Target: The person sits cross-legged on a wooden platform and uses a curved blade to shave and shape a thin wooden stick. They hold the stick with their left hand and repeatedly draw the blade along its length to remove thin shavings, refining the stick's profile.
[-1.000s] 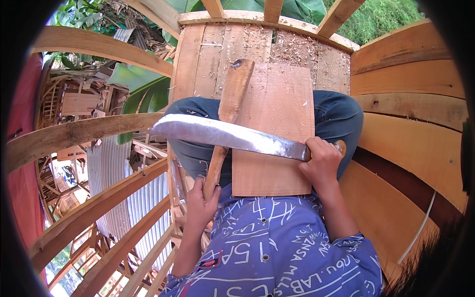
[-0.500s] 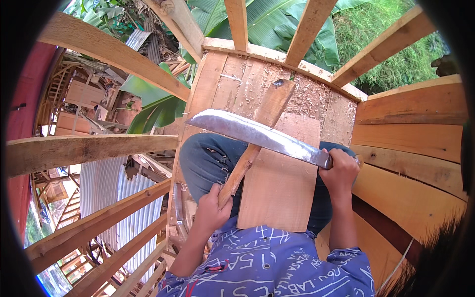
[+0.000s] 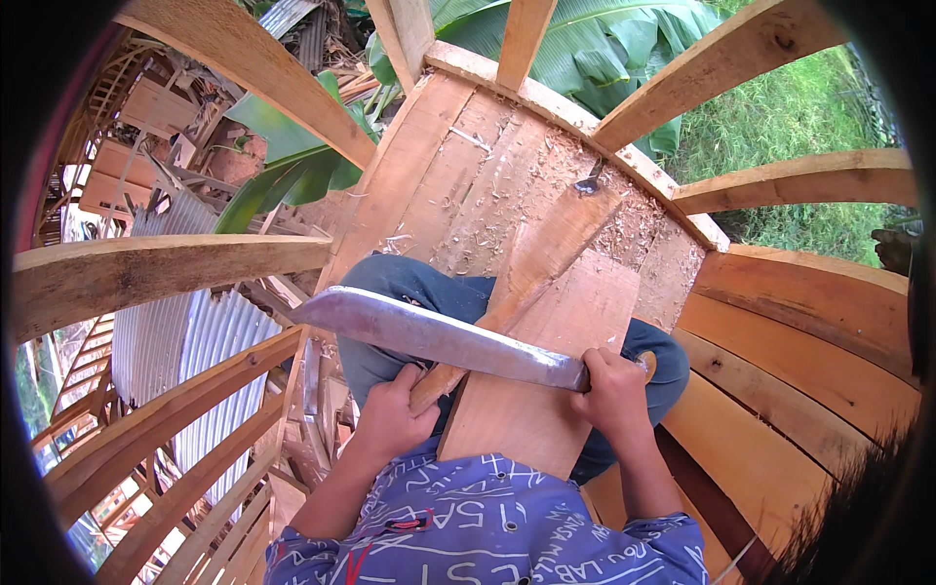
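Observation:
My left hand (image 3: 395, 414) is closed round the narrow near end of a long wooden piece (image 3: 553, 244), which widens toward its far end. That piece slants away to the right, over a flat board (image 3: 531, 414) lying across my lap. In my right hand (image 3: 616, 392) is the handle of a machete (image 3: 439, 336), its butt showing past my fist. The broad blade points left and crosses over the wooden piece just beyond my left hand. Whether the edge touches the wood I cannot tell.
I sit on a plank floor (image 3: 414, 195) strewn with wood shavings (image 3: 487, 219). Upright and slanting timber bars (image 3: 175, 278) stand left and ahead; a plank wall (image 3: 780, 322) rises on the right. Corrugated sheets (image 3: 210, 380) lie below on the left. Banana leaves (image 3: 575, 49) hang beyond the far edge.
The machete has come down the wooden piece toward my left hand, my right hand moving nearer and leftward with it. The wooden piece's far end sits farther right, and the whole view has shifted.

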Action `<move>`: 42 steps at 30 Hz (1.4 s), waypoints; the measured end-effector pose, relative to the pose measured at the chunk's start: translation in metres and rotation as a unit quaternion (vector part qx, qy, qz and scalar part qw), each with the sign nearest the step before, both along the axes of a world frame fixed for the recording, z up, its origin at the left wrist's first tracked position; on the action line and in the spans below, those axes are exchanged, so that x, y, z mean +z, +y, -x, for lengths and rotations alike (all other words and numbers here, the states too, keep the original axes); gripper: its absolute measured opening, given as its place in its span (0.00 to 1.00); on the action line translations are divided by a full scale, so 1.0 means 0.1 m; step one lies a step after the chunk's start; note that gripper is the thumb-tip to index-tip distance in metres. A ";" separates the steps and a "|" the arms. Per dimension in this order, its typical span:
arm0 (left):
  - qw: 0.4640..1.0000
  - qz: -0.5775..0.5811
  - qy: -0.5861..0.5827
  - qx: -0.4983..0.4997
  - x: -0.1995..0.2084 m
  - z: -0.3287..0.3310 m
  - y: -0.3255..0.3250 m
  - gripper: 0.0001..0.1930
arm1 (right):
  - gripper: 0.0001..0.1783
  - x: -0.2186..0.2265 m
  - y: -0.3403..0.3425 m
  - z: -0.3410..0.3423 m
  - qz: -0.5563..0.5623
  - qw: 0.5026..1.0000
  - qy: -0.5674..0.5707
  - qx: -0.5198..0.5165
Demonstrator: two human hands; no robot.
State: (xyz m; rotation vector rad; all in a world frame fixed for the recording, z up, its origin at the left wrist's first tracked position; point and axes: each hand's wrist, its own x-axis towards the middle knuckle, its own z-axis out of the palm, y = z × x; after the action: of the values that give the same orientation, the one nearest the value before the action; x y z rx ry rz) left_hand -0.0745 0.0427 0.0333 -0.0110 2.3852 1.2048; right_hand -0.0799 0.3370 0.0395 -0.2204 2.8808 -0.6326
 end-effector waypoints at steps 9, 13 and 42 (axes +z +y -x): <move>1.000 -0.017 0.014 0.001 -0.02 -0.01 -0.02 0.12 | 0.11 0.14 0.13 0.22 -0.076 0.991 0.106 -0.020; 0.999 -0.029 -0.019 0.004 -0.01 0.05 0.06 0.13 | 0.08 0.07 0.38 0.31 -0.116 0.978 0.081 -0.150; 0.996 0.033 0.020 -0.076 -0.01 -0.03 -0.13 0.17 | 0.13 0.28 0.23 0.08 0.132 0.979 -0.148 -0.053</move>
State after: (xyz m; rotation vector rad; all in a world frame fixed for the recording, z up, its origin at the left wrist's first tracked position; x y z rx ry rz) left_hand -0.0717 0.0296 0.0326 0.1731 2.4106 1.0657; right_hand -0.0879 0.3598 0.0680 -0.0046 2.5324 -0.9781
